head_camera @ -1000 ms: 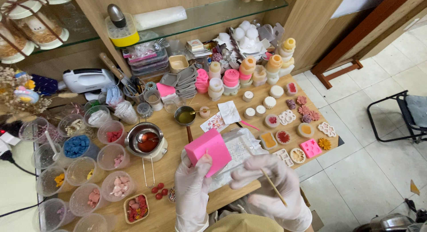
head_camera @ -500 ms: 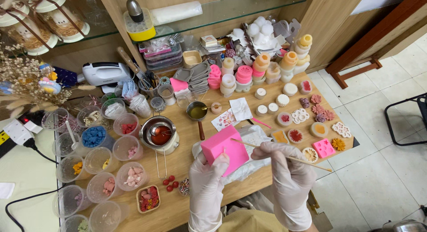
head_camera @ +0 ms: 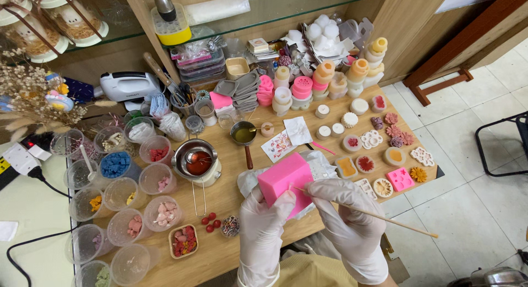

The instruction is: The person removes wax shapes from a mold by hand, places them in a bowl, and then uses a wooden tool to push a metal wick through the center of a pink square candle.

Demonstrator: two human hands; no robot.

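gripping rubbery pink block mould (head_camera: pixel 286 182), thin wooden stick (head_camera: pixel 379 215)

A pink block mould (head_camera: pixel 286 183) sits tilted near the front edge of the wooden table (head_camera: pixel 220 254), gripped along its near side by the gloved left hand (head_camera: pixel 263 232), while the gloved right hand (head_camera: pixel 346 218) just right of it pinches a thin wooden stick (head_camera: pixel 374 214) whose tip touches the block. Left of the block stands a small metal melting pot (head_camera: pixel 198 161) holding red liquid, and beyond that pot a cluster of clear plastic cups (head_camera: pixel 118 193). Right of the block lie small round filled moulds (head_camera: pixel 366 163).
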